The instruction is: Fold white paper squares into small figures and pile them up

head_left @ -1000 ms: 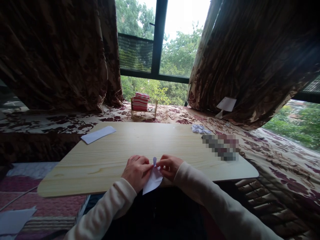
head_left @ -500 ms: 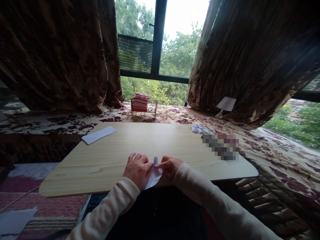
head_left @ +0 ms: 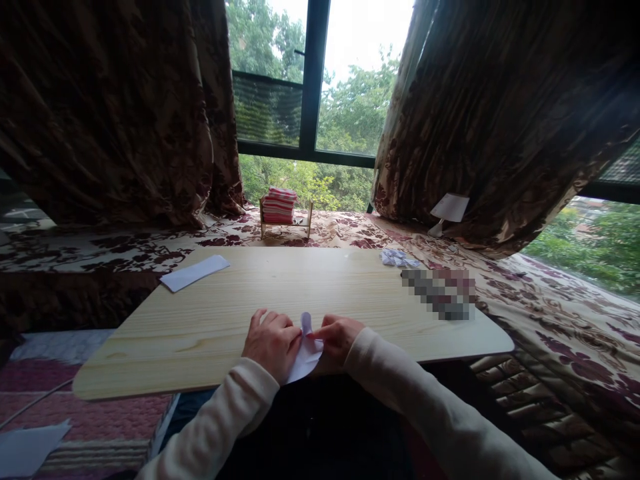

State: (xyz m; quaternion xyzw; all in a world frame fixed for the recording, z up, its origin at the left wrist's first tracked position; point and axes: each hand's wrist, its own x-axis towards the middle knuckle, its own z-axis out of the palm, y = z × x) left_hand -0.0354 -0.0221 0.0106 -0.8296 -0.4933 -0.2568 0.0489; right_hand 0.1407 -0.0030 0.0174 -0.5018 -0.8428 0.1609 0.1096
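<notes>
White paper lies at the worktop's near edge, between the left hand and right hand. Compared with a second ago, I see the right forefinger stretched onto it, so its fold seems under pressure; whether either hand's fingers clamp it, I cannot tell.

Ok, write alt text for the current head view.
A person's left hand and right hand touch paper at the near edge of the table. A white strip lies far left, paper bits far right; a rack of striped cloth stands before a window.
</notes>
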